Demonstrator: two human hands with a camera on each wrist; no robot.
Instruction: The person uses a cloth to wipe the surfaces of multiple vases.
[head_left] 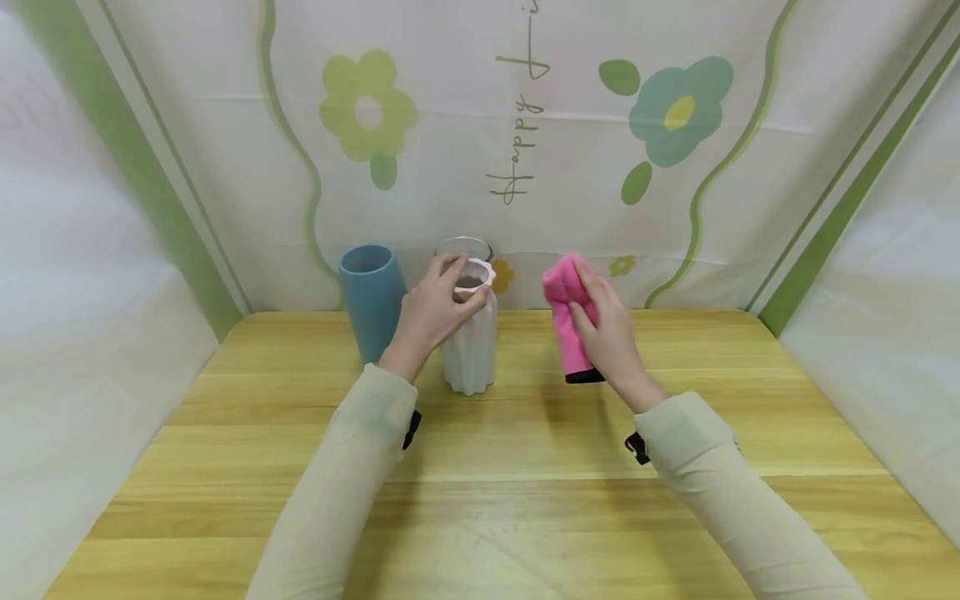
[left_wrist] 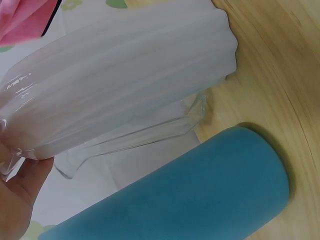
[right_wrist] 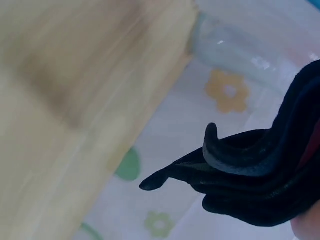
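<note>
My left hand (head_left: 435, 304) holds the scalloped rim of a white fluted vase (head_left: 472, 358), thumb on the near side and fingers across the far side. The vase stands on the wooden table, nearly upright in the head view. In the left wrist view the thumb and part of the hand (left_wrist: 17, 205) show at its mouth. My right hand (head_left: 611, 333) grips a folded pink cloth (head_left: 567, 321) with a black edge, held up to the right of the vase. Seen from the right wrist, the cloth's dark edge (right_wrist: 250, 175) hangs in several folds.
Left of the white vase stands a tall blue vase (head_left: 372, 312), right beside my left wrist. A clear glass vase (left_wrist: 145, 137) is behind the white one, partly hidden. The wooden table (head_left: 480, 508) ends at a flower-printed curtain (head_left: 465, 125), with white fabric at both sides.
</note>
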